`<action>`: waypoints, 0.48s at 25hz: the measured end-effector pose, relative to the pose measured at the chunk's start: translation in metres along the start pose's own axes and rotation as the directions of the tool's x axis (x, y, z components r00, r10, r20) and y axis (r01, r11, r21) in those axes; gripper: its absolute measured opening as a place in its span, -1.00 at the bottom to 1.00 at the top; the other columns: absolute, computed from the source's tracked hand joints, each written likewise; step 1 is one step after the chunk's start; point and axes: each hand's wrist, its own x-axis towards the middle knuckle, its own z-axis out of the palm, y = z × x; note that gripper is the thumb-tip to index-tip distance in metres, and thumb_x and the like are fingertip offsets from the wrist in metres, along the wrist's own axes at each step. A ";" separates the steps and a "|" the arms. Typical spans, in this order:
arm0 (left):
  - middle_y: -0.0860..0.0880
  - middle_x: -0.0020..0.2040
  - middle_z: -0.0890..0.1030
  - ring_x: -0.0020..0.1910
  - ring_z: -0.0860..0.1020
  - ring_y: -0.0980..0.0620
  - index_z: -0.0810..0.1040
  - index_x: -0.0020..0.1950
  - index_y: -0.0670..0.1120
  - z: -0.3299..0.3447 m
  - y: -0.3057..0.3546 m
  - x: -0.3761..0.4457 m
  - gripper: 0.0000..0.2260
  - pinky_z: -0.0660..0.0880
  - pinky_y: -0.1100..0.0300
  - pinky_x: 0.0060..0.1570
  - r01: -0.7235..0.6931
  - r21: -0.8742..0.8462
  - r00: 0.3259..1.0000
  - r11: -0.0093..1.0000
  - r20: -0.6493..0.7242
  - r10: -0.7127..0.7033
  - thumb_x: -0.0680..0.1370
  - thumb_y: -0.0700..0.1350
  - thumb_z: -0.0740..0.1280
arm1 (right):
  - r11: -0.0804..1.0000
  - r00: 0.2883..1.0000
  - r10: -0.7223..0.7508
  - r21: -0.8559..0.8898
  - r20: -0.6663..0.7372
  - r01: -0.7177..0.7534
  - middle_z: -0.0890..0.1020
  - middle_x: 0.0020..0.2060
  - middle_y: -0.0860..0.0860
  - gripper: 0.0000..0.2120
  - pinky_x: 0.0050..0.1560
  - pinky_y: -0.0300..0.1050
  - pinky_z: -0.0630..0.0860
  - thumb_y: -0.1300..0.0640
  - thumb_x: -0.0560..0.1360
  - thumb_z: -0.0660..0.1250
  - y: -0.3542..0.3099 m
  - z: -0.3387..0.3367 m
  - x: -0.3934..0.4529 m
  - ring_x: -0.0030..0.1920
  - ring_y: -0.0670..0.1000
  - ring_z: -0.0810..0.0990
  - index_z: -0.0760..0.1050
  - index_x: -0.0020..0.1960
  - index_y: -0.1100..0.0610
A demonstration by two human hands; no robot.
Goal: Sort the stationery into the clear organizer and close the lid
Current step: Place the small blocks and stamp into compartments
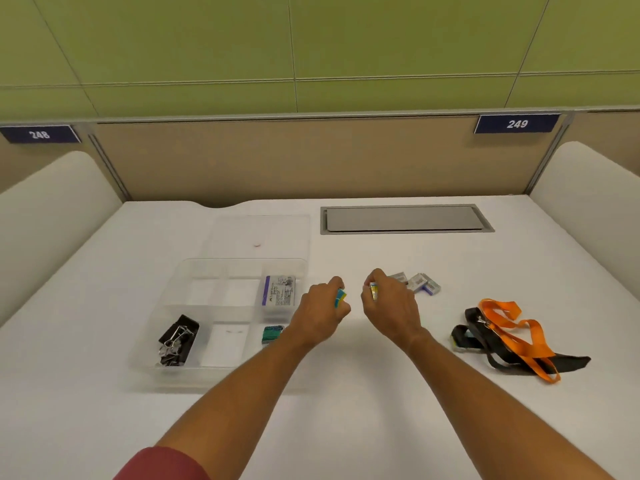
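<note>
The clear organizer (180,282) lies on the white desk at centre left, with several compartments. Black binder clips (178,339) fill its near-left cell, a white box with a purple stripe (278,290) its far-right cell, and a small green pack (272,333) its near-right cell. Its clear lid (258,233) lies flat behind it. My left hand (320,315), just right of the organizer, is shut on a small teal and yellow pack (340,297). My right hand (389,304) is shut on a small white and yellow box (373,290). Small grey boxes (419,282) lie behind my right hand.
Orange and black lanyards (509,337) with a badge holder lie in a heap at the right. A grey cable hatch (405,219) is set into the desk at the back. Padded white dividers stand at both sides.
</note>
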 end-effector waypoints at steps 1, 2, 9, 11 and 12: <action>-0.12 0.09 0.58 -0.08 0.51 0.01 0.42 0.24 -0.06 -0.008 -0.011 -0.002 -0.72 0.46 0.22 -0.10 0.031 0.007 0.999 1.000 -0.022 -0.030 0.55 -0.06 0.29 | 1.000 1.000 -0.011 0.003 0.010 0.011 0.63 -0.12 0.05 -0.85 -0.21 -0.21 0.45 0.05 0.57 0.22 -0.011 0.006 0.000 -0.21 -0.03 0.53 0.45 0.06 0.11; -0.11 0.08 0.58 -0.08 0.50 0.02 0.42 0.23 -0.06 -0.016 -0.021 -0.004 -0.73 0.45 0.23 -0.09 0.064 0.006 0.997 0.998 -0.046 -0.064 0.55 -0.06 0.28 | 1.000 1.000 -0.024 0.006 0.016 0.024 0.63 -0.11 0.04 -0.85 -0.19 -0.21 0.44 0.04 0.57 0.21 -0.022 0.012 0.001 -0.21 -0.04 0.52 0.45 0.06 0.11; -0.09 0.13 0.50 -0.05 0.47 0.05 0.44 0.23 -0.08 -0.079 -0.096 -0.014 -0.70 0.46 0.27 -0.09 0.119 0.037 0.985 0.992 -0.129 -0.114 0.55 -0.02 0.34 | 0.997 0.995 -0.081 0.019 0.056 0.080 0.62 -0.06 0.02 -0.80 -0.19 -0.29 0.38 -0.03 0.56 0.22 -0.102 0.054 0.003 -0.22 -0.05 0.50 0.42 0.07 0.08; -0.09 0.14 0.44 -0.05 0.44 0.06 0.43 0.24 -0.08 -0.094 -0.114 -0.015 -0.70 0.44 0.31 -0.12 0.126 0.042 0.982 0.991 -0.149 -0.119 0.56 -0.02 0.33 | 0.996 0.991 -0.089 0.020 0.095 0.087 0.61 -0.07 0.01 -0.77 -0.22 -0.33 0.43 -0.08 0.54 0.26 -0.121 0.063 0.005 -0.24 -0.03 0.52 0.40 0.06 0.06; -0.09 0.15 0.42 -0.05 0.43 0.06 0.43 0.26 -0.08 -0.101 -0.123 -0.016 -0.70 0.44 0.30 -0.12 0.136 0.039 0.979 0.990 -0.159 -0.128 0.56 -0.03 0.32 | 0.996 0.990 -0.085 0.018 0.108 0.084 0.60 -0.07 0.00 -0.78 -0.21 -0.31 0.46 -0.09 0.53 0.27 -0.131 0.067 0.005 -0.25 -0.03 0.53 0.38 0.04 0.04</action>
